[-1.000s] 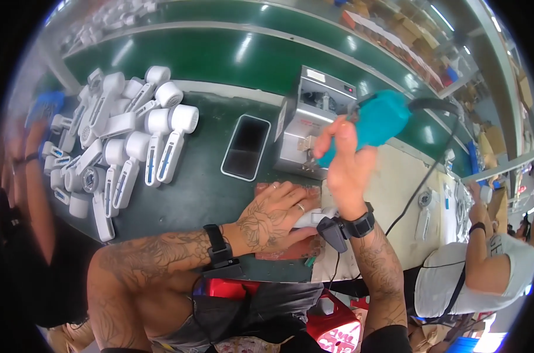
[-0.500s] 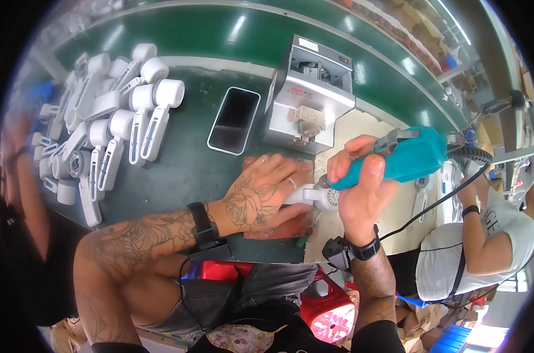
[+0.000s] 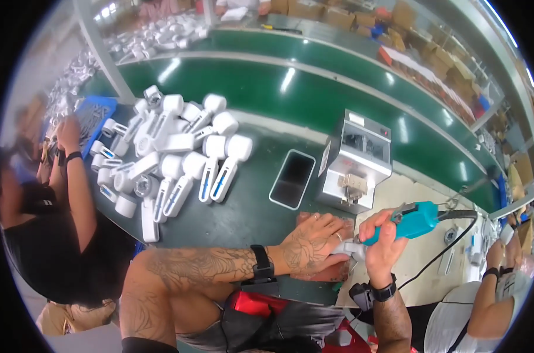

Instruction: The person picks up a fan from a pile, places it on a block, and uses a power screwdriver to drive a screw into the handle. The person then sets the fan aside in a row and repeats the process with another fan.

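Observation:
My left hand (image 3: 309, 246) lies over a small white handheld fan (image 3: 353, 250), its fingers closed round the handle and pressing it onto a reddish-brown pad (image 3: 327, 273). Most of the handle is hidden under the palm; the round head shows at the right. In my right hand (image 3: 382, 247) is a teal electric screwdriver (image 3: 417, 222), tilted, with its tip end down by the fan's head. Whether the bit touches a screw cannot be made out. A black cord (image 3: 449, 253) runs from the tool's back end.
Many white handheld fans (image 3: 179, 141) are heaped on the left of the green table. A phone (image 3: 292, 179) and a grey metal machine (image 3: 358, 162) stand beyond my hands. Co-workers sit on both sides; a blue tray (image 3: 96, 120) of small parts is by the left one.
The view has swung up and left, so the table things appear lower and farther right. My left hand stays on the fan, and the screwdriver remains in my right hand at the fan's head.

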The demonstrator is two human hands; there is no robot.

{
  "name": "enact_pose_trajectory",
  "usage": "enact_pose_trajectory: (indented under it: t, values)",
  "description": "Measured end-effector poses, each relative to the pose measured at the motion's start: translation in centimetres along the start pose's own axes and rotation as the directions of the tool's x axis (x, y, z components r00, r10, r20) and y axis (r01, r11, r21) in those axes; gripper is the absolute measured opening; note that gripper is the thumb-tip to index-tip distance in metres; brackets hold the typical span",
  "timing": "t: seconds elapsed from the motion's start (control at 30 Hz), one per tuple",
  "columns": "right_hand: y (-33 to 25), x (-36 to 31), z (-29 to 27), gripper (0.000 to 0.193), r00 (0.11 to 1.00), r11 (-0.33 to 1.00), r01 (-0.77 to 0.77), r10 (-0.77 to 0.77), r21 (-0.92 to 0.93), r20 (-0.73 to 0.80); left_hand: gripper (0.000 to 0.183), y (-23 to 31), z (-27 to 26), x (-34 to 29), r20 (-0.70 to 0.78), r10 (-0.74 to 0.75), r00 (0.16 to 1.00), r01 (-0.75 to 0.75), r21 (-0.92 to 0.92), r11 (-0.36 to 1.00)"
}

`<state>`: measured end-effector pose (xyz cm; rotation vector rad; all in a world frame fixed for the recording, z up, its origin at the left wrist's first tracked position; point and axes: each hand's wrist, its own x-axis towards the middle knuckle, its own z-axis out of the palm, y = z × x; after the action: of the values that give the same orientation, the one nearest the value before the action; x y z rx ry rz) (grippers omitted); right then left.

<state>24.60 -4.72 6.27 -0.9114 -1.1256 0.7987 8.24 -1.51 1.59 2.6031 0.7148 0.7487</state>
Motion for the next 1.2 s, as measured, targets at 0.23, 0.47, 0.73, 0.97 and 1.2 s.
enact_pose_trajectory:
  t: [0.23,0.47,0.73,0.97,1.2]
  values:
    - [-2.1,3.8,2.2,0.034,0.994,0.992,-0.075,0.066,-0.105,-0.082,0.058,-0.6,0.0,0.0,-0.151,0.014,0.988,-0.014,0.005,1.000]
    - [1.7,7.7,3.5,0.035,0.988,0.963,0.142,-0.151,-0.227,-0.022,0.055,-0.2,-0.8,-0.5,0.018,-0.034,0.999,0.035,-0.057,0.998]
    - [-0.1,6.2,3.7,0.040,0.999,0.975,0.032,-0.036,-0.219,-0.012,0.047,-0.7,-0.5,-0.5,-0.022,-0.045,0.999,0.043,-0.088,0.995]
    - [-3.1,-0.4,-0.5,0.059,1.000,0.990,-0.012,0.016,-0.144,0.026,0.036,-0.9,-0.7,0.4,0.036,-0.080,0.996,0.086,-0.197,0.977]
    - [-2.5,-1.3,-0.8,0.062,0.999,0.989,-0.040,0.037,-0.145,-0.021,0.038,-0.5,-0.8,0.0,0.073,-0.081,0.994,0.093,-0.185,0.978]
